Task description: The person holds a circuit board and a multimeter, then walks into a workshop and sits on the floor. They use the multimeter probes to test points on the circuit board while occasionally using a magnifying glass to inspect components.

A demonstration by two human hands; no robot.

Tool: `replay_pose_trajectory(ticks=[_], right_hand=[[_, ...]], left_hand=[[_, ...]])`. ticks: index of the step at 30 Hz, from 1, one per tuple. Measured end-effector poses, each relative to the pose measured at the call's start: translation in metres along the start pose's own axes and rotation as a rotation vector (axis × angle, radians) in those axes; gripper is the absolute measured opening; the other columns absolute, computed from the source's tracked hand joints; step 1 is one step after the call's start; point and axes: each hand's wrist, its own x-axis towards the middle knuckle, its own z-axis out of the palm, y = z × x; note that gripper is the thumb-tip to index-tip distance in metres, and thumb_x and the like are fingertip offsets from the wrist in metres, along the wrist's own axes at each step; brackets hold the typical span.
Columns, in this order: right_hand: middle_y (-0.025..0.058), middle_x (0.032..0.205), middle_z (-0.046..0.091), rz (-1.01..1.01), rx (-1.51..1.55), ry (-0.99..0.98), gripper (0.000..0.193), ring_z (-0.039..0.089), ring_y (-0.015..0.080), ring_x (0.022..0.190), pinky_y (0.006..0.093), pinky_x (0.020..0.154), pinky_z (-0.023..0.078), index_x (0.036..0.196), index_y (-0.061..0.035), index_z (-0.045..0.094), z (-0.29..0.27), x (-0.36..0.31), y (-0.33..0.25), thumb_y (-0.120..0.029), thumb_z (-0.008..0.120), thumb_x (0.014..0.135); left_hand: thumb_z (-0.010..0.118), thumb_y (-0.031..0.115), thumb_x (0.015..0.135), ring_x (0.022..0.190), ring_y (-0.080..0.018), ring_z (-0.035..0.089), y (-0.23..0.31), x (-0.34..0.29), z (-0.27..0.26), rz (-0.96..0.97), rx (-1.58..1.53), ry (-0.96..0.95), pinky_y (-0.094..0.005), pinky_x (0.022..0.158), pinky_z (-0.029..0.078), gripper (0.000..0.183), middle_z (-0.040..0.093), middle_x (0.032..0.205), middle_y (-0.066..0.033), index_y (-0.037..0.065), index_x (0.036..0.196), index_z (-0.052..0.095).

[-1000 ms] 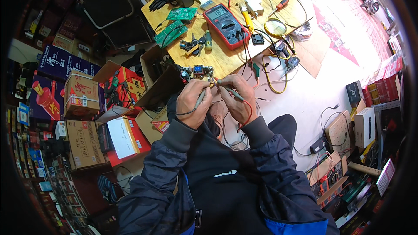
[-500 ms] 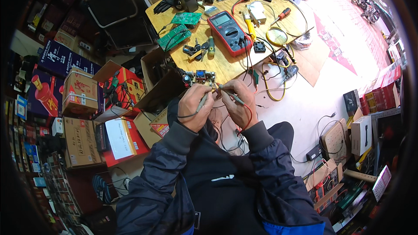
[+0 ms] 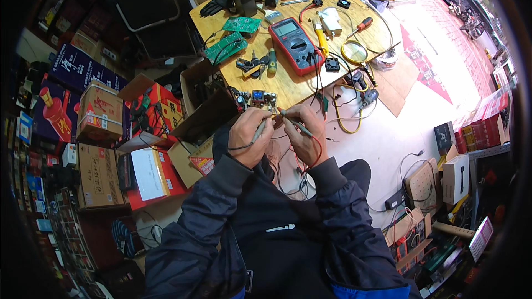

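Note:
My left hand (image 3: 246, 135) is closed around a grey test probe (image 3: 259, 130) with a dark lead. Another grey test probe (image 3: 302, 128), trailing a red lead, is pinched in my right hand (image 3: 310, 133). Both hands are close together at the table's near edge, with the probe tips almost meeting. Just beyond them stands a small circuit board (image 3: 257, 97) with a blue component; my fingers partly cover its near side. Whether the tips touch it is too small to tell. Farther back lies a red multimeter (image 3: 297, 46) with leads plugged in.
On the wooden table (image 3: 288, 85) lie green circuit boards (image 3: 226, 47), keys (image 3: 252, 65), a screwdriver (image 3: 360, 27), a small black fan (image 3: 332, 65) and a yellow-rimmed magnifier (image 3: 354, 51). Open cartons (image 3: 202, 99) crowd the left side. Cables hang off the table's right edge.
The whole view has shifted slightly, so the table's things sit a little farther right and lower. Both hands keep their grip on the probes, with hardly any movement.

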Motion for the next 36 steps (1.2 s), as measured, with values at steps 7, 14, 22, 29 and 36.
replay_pose_trajectory(ticks=[7,14,22,29,36], right_hand=[[0.0144,0.095,0.064,-0.019,0.028,0.01,0.017,0.067,0.0298,0.082,0.0361,0.074,0.054,0.104,0.0008,0.065,0.0,-0.005,0.005,0.004,0.075,0.09],[0.0134,0.101,0.071,0.002,0.057,-0.014,0.014,0.071,0.0251,0.091,0.0335,0.08,0.056,0.106,0.0026,0.066,-0.001,-0.006,0.005,0.005,0.073,0.094],[0.0137,0.1,0.067,-0.053,0.061,0.03,0.02,0.069,0.0284,0.087,0.0351,0.078,0.056,0.106,-0.0002,0.066,0.003,-0.007,0.01,0.006,0.074,0.09],[0.0143,0.1,0.066,-0.047,0.043,0.011,0.02,0.069,0.03,0.087,0.0363,0.078,0.056,0.106,-0.0005,0.066,0.002,-0.004,0.005,0.005,0.074,0.089],[0.0126,0.095,0.067,-0.023,-0.041,-0.053,0.015,0.068,0.0234,0.081,0.0333,0.075,0.055,0.102,0.0013,0.065,-0.004,0.005,-0.001,0.002,0.075,0.092]], left_hand=[[0.067,-0.002,0.098,0.09,-0.0358,0.071,-0.004,-0.005,0.004,0.054,-0.01,0.028,-0.0377,0.082,0.057,0.013,0.07,0.103,-0.0189,-0.003,0.11,0.069],[0.066,-0.002,0.098,0.091,-0.0342,0.072,-0.006,-0.007,0.005,0.06,-0.019,0.025,-0.0366,0.082,0.057,0.013,0.07,0.103,-0.0186,-0.003,0.111,0.069],[0.067,-0.002,0.097,0.092,-0.0338,0.072,-0.005,-0.006,0.004,0.043,-0.009,0.014,-0.0367,0.083,0.057,0.014,0.07,0.104,-0.0183,-0.004,0.111,0.069],[0.067,-0.002,0.097,0.093,-0.0334,0.073,-0.005,-0.007,0.004,0.031,-0.021,0.019,-0.037,0.084,0.057,0.014,0.07,0.105,-0.0187,-0.004,0.111,0.07],[0.069,0.003,0.095,0.091,-0.0389,0.071,-0.002,-0.003,0.003,0.02,-0.032,0.017,-0.0429,0.082,0.057,0.014,0.069,0.102,-0.019,-0.001,0.108,0.07]])
